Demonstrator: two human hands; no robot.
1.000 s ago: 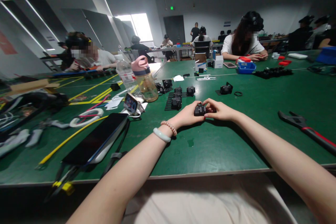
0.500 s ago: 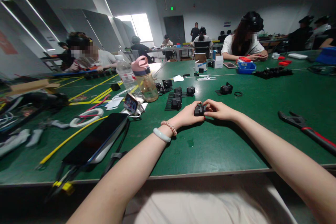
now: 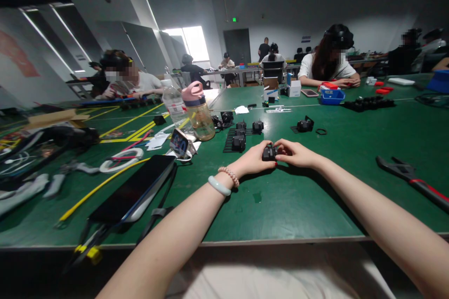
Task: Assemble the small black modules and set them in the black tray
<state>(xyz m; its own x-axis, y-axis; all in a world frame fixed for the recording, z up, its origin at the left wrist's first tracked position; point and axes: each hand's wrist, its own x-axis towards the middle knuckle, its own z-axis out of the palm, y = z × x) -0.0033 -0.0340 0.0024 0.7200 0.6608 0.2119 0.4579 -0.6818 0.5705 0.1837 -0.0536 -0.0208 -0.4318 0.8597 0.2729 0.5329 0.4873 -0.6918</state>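
Note:
A small black boxy part (image 3: 269, 152) is held just above the green table (image 3: 298, 205). My left hand (image 3: 256, 156) grips it from the left, thumb and fingers closed around its side. From the right, my right hand (image 3: 293, 153) pinches the part's other side with bent fingers; its exact fingertip contact is partly hidden. Beyond my left hand, similar black parts (image 3: 239, 142) sit on a black slotted plate (image 3: 229, 144). Another black part (image 3: 304, 124) lies farther right, next to a thin black ring (image 3: 320, 131).
Long pliers (image 3: 414, 180) with red and black handles lie at right. A black phone-like slab (image 3: 133, 189), a yellow cable (image 3: 101, 187), a propped phone (image 3: 179, 144) and a pink-lidded bottle (image 3: 199, 112) stand or lie left. A blue bin (image 3: 332, 96) sits ahead, near a co-worker (image 3: 328, 60).
The camera view has shifted slightly, so everything appears a little lower and to the right. Both hands stay on the black part, with little visible change in grip.

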